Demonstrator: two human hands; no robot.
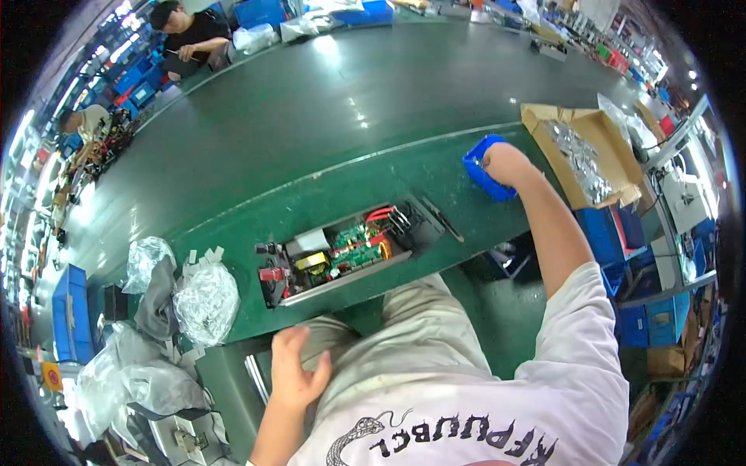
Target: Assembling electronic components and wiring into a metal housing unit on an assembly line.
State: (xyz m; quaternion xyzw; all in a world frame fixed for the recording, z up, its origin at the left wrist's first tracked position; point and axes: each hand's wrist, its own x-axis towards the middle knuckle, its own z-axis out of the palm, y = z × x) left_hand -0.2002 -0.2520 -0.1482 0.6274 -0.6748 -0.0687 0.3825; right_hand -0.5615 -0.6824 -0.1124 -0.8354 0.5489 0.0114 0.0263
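My right hand reaches down into a small blue bin at the right of the green bench; its fingertips are hidden inside, and what they touch does not show. My left hand hangs above my lap, thumb and fingers apart, holding nothing. Between them on the bench lies a long open metal housing with a green circuit board, a yellow component, red wires and a red connector at its left end. A dark, slim tool rests just right of the housing.
An open cardboard box of silvery bagged parts stands beyond the blue bin. Clear plastic bags and a blue crate are at left. Past the bench's ridge runs a wide dark green surface. Another person sits at far left.
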